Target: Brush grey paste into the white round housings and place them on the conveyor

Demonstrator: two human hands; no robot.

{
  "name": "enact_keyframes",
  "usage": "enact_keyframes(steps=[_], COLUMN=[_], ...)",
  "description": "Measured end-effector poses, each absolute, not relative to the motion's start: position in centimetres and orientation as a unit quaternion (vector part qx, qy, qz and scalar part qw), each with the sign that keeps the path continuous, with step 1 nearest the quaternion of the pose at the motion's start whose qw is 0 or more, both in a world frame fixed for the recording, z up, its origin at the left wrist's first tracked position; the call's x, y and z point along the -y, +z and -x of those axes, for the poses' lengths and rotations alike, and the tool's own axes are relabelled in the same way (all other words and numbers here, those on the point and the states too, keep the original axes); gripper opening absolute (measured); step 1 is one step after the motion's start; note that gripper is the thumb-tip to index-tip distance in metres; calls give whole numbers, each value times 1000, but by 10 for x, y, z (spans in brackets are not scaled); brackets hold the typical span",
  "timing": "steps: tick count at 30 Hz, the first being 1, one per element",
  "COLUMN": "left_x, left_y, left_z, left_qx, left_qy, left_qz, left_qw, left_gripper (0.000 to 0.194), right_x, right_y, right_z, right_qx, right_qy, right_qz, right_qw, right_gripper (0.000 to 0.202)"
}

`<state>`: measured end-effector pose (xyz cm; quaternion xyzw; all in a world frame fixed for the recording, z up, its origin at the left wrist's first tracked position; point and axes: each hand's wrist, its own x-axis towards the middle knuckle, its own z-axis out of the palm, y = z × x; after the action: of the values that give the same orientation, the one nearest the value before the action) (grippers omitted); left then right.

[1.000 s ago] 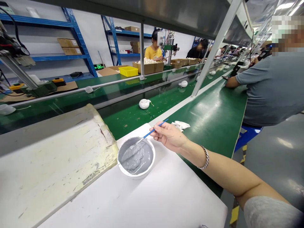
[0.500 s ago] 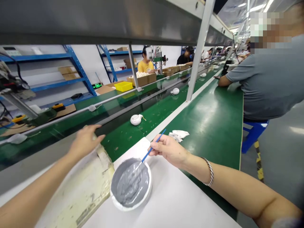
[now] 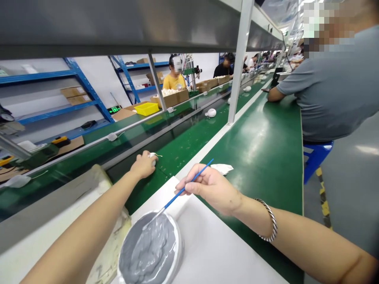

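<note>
Green tabletop (image 3: 183,148) stretches beyond the bowl (image 3: 178,246) of grey paste (image 3: 152,250), on whose far side the left hand (image 3: 143,165) curls round a white corded piece (image 3: 152,155), while the right hand (image 3: 214,188), right of the bowl, pinches a blue brush (image 3: 189,184) slanting into it

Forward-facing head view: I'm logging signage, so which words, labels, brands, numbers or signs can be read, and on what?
No words, brands or numbers readable.
Small lit green sign: white running figure and arrow; no legible lettering.
Brown cardboard boxes on blue metal shelving: labels too small.
Round gauge: markings too small.
Thin blue brush handle: no visible text.
</note>
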<state>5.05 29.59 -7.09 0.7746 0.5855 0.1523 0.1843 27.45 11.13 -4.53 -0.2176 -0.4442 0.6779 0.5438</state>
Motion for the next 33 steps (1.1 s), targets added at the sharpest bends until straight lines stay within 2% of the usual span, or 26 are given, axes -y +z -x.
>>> enact_keyframes(steps=[4,8,11,15,20,24,29,33], left_x=[-264,-194,-139,-89,-48,-23,-4,3], left_y=[-46,-2,16,10,1,2,0,-6], left_z=[-14,21,45,65,55,30,11,6], left_qx=[-633,-562,-519,-457,-500,-514,-484,-503], left_qy=[320,508,583,679,634,603,580,568], left_qz=[-632,-477,-367,-174,-266,-341,-372,-418], left_qw=[313,446,507,547,527,505,540,499], left_gripper=[35,31,33,31,59,55,55,51], right_x=[-110,-106,-101,-94,-90,-92,-97,-95], right_y=[-43,-39,-36,-34,-32,-18,4,5], right_z=[-276,-275,-272,-264,-252,-245,-236,-230], right_qx=[421,413,402,354,360,397,481,513], right_qy=[680,685,685,696,693,668,602,574], right_qz=[233,228,217,236,238,223,203,195], right_qw=[553,555,568,578,577,588,604,607], right_gripper=[24,29,30,30,26,25,18,16])
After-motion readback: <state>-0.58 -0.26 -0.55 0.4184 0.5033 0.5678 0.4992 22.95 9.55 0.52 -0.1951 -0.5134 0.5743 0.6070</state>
